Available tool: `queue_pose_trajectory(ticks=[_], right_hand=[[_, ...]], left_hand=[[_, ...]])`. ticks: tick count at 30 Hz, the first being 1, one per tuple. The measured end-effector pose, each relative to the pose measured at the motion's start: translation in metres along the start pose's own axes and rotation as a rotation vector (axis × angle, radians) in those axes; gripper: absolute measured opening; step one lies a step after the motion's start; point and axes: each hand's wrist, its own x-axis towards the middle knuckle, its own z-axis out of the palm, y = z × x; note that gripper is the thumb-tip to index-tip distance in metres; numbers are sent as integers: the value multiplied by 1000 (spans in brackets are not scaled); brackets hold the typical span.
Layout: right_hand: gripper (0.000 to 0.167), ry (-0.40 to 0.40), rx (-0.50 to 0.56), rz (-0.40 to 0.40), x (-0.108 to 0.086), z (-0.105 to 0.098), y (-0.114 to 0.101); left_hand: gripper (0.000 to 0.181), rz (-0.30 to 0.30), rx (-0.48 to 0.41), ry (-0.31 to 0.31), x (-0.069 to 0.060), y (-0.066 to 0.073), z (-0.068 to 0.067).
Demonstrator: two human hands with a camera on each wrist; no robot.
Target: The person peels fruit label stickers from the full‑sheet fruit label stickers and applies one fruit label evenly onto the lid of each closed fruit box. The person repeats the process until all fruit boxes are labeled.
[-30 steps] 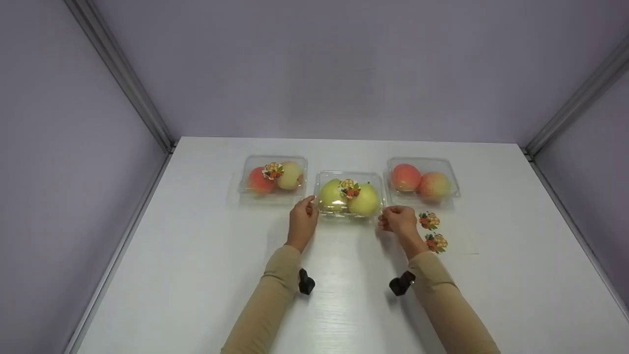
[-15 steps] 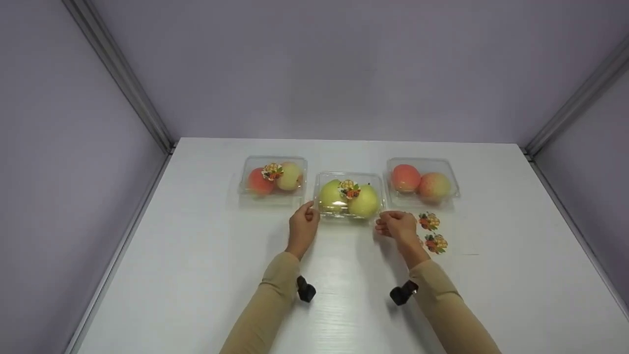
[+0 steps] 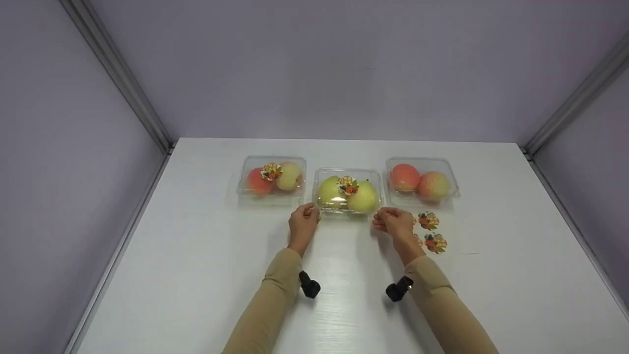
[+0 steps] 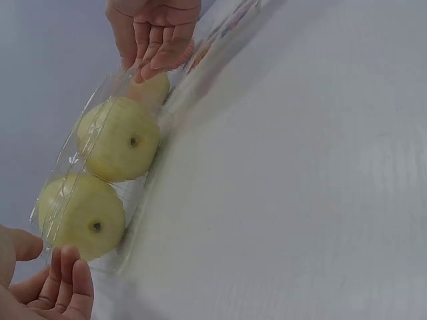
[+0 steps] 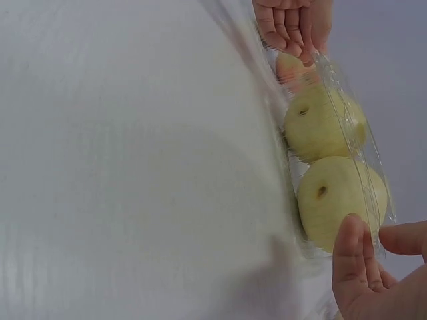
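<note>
A clear plastic fruit box [image 3: 347, 170] stands in the middle of the head view, with two round yellow-green fruits [image 3: 362, 197] inside. A fruit-patterned sticker [image 3: 348, 186] is on its lid. My left hand [image 3: 302, 226] pinches the box at its near left corner; in the left wrist view the thumb and fingers [image 4: 67, 273] lie on either side of the rim. At the near right corner my right hand [image 3: 397, 226] pinches the rim likewise, thumb and fingers [image 5: 353, 253] around it in the right wrist view. The box's underside is hidden.
To the left is another clear box [image 3: 248, 164] with two fruits and a sticker. A third box [image 3: 444, 164], holding two reddish fruits, stands to the right with no sticker visible. A sheet [image 3: 459, 241] with fruit stickers [image 3: 435, 243] lies beside my right hand on the white table [image 3: 196, 275].
The middle box has shifted slightly away from me over the last half second. Both hands first came a little nearer, and my right hand has edged left, showing more stickers on the sheet.
</note>
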Motion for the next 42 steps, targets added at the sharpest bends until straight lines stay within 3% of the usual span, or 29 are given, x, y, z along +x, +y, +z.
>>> queue_pose_trajectory(ticks=[6, 10, 15, 20, 26, 31, 42], right_hand=[[33, -4, 15, 33, 7, 3, -4], [35, -15, 2, 44, 11, 3, -9], [40, -10, 5, 78, 16, 5, -13], [43, -7, 9, 98, 18, 7, -16], [43, 11, 34, 96, 20, 9, -18], [42, 28, 42, 86, 20, 12, -20], [40, 49, 36, 81, 19, 13, -17]], left_hand=[[23, -99, -100, -28, 9, 4, 1], [23, -120, -152, -47, 17, 5, 4], [23, -132, -130, -35, 23, 6, 8], [23, -124, -113, -1, 26, 10, 12], [24, -120, -73, -5, 27, 13, 13], [24, -90, -9, 11, 29, 12, 13], [25, -38, 32, 40, 26, 11, 15]])
